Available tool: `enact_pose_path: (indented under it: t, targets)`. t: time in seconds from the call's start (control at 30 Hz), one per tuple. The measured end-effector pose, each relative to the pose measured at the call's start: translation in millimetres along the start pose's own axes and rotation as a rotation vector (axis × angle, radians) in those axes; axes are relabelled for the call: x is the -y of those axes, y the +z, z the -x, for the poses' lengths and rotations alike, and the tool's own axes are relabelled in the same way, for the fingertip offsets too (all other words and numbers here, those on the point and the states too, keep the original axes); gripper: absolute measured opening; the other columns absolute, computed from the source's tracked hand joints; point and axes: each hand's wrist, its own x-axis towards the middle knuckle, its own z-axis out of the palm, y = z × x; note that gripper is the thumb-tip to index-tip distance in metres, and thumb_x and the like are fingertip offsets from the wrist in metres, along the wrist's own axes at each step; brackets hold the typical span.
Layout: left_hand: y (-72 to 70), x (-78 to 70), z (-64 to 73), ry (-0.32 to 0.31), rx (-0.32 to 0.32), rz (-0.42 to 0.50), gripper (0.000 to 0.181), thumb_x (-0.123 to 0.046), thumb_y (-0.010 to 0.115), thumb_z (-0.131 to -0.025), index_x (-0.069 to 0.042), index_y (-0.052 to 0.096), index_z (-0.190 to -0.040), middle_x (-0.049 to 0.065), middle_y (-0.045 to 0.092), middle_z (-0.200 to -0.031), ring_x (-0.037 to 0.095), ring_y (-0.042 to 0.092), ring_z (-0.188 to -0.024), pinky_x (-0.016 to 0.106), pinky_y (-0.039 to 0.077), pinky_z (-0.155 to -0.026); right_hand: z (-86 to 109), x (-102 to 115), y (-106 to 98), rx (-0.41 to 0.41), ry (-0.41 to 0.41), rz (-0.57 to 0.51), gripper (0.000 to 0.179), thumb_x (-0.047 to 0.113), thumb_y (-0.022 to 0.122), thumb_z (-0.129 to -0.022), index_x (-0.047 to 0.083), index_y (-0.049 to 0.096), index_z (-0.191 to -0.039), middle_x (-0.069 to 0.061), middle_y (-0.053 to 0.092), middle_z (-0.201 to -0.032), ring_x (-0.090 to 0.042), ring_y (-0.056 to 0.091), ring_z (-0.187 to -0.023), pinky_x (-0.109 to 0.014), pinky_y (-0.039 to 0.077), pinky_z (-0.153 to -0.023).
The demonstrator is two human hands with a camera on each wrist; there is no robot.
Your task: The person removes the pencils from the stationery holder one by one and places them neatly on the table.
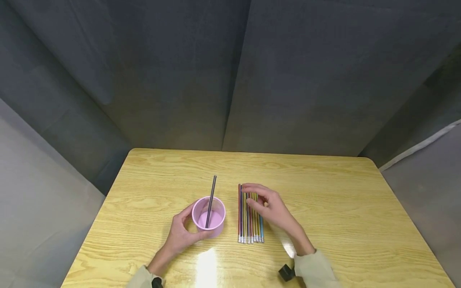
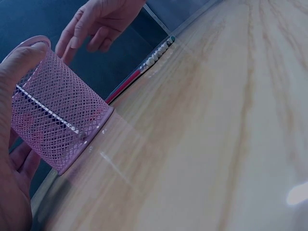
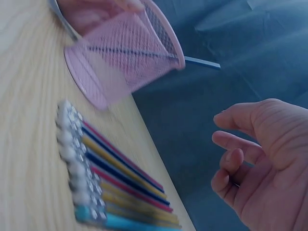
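My left hand (image 1: pixel 179 235) grips a pink mesh pencil cup (image 1: pixel 218 231), thumb on the near side and fingers round the left side. The cup stands upright on the table. A single dark pencil (image 1: pixel 213 189) leans inside it, its upper end above the rim. Right of the cup lies a row of several pencils (image 1: pixel 248 230) in red, dark blue, yellow and light blue, side by side with their eraser ends towards me. Over the far part of this row hovers my right hand (image 1: pixel 273 207), its fingers loosely bent; the right wrist view shows nothing held.
The wood-grain table (image 1: pixel 345 208) has rounded far corners. Dark grey curtains (image 1: pixel 173 80) hang behind it, with lighter cloth (image 1: pixel 36 208) at the sides. A small black block (image 1: pixel 286 273) is by the right sleeve (image 1: pixel 315 268).
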Motion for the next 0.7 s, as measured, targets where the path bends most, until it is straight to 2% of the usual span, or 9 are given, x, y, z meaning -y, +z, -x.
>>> enact_pose_path:
  t: [0.2,0.47,0.7]
  targets:
    - [-1.8,3.7,0.7,0.02,0.001,-0.008,0.09,-0.001,0.094,-0.069,0.002,0.052,-0.149,0.026,0.059,-0.145,0.043,0.056,-0.133,0.03,0.041,-0.12,-1.8,9.2,16.2,0.06,-0.051,-0.049,0.035,0.01,0.071,-0.1,0.013,0.07,-0.134,-0.01,0.063,-0.146,-0.013,0.042,-0.057,-0.024,0.041,-0.05]
    - [-2.3,2.0,-0.1,0.014,0.013,0.003,0.091,-0.002,0.094,-0.071,0.002,0.05,-0.15,0.027,0.057,-0.147,0.047,0.054,-0.135,0.032,0.041,-0.12,-10.8,20.2,29.0,0.14,-0.109,-0.121,0.04,0.003,0.066,-0.101,0.002,0.063,-0.141,-0.017,0.058,-0.15,-0.012,0.04,-0.058,-0.024,0.04,-0.05]
    - [-2.9,2.6,0.0,0.026,0.012,-0.023,0.091,-0.004,0.095,-0.07,0.0,0.051,-0.15,0.026,0.058,-0.146,0.047,0.056,-0.132,0.031,0.042,-0.119,-20.7,28.1,38.6,0.201,-0.115,-0.102,0.042,0.011,0.063,-0.104,0.009,0.06,-0.146,-0.01,0.056,-0.154,-0.012,0.04,-0.061,-0.024,0.041,-0.054]
